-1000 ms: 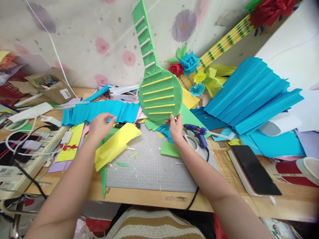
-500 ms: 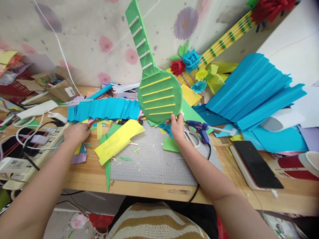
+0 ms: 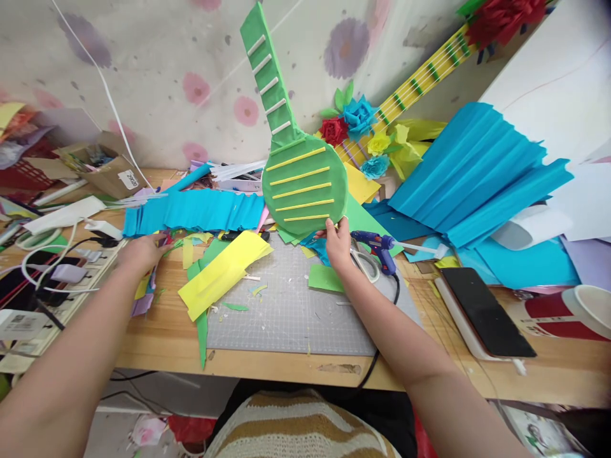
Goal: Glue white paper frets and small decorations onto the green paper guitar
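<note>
My right hand [image 3: 338, 245] pinches the lower edge of a green paper guitar [image 3: 305, 172], holding it upright with the neck leaning left. Yellow strips cross its round body, and short white strips cross the neck. At the left, my left hand [image 3: 142, 254] is low over the table with its fingers curled in among coloured paper scraps [image 3: 143, 304]. What lies in those fingers is hidden. Beside it is a yellow paper piece [image 3: 224, 273] across the grey cutting mat [image 3: 286, 324]. A blue glue gun [image 3: 377, 245] and scissors [image 3: 366, 266] lie right of my right hand.
Pleated blue crepe paper [image 3: 195, 211] lies behind the mat, with a larger blue sheet [image 3: 458, 178] at right. A yellow guitar with paper flowers [image 3: 415, 89] leans on the wall. A power strip [image 3: 102, 273], phone [image 3: 487, 312] and paper cup [image 3: 563, 312] flank the workspace.
My left hand has shifted slightly among the scraps, its fingers drawn further around. The guitar stays in my right hand, nearly still. The whole view has moved a little.
</note>
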Available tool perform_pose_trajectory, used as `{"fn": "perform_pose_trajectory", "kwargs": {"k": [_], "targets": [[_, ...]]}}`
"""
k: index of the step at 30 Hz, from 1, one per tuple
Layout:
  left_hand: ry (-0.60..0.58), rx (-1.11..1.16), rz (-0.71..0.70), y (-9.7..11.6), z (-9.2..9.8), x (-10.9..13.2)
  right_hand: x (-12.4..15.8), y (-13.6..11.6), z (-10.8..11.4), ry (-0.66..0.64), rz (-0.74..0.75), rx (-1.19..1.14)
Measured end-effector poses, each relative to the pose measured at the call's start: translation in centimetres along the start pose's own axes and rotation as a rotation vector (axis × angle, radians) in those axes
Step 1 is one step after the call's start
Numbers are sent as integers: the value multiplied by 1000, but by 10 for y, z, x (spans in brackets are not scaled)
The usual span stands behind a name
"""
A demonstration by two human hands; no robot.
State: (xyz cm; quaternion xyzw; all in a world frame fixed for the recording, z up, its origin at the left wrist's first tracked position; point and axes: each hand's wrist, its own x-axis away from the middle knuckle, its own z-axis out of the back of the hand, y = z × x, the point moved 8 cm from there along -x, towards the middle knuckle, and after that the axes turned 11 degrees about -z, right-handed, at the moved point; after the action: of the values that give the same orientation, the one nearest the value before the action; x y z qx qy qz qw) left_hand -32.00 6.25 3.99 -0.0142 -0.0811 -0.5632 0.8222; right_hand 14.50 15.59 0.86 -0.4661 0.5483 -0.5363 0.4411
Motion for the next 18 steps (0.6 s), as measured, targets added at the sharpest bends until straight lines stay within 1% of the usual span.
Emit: {"fn": "perform_pose_trajectory", "kwargs": {"k": [2,4,7,9,11,13,14,15,17,18], "targets": [[-17,-76,27,0,-1,2,0,1,0,-4,-3,-2],[14,-125,65,1,4,5,-1,2,1,-6,-1,-11],[113,-35,103,5,19,10,-2,2,3,3,0,-24],[176,65,106,15,29,14,-3,3,3,10,-11,-29],[201,134,62,34,35,18,-4,3,4,13,-22,-39],[143,169,-84,65,33,21,-4,3,4,17,-24,-51],[132,180,-124,79,31,23,-4,4,4,17,-25,-52],[88,200,-160,92,26,24,-4,4,5,18,-27,-50],[-37,192,-240,116,10,26,-5,7,5,18,-35,-31],[-69,177,-278,125,4,26,-6,8,5,16,-39,-17]]}}
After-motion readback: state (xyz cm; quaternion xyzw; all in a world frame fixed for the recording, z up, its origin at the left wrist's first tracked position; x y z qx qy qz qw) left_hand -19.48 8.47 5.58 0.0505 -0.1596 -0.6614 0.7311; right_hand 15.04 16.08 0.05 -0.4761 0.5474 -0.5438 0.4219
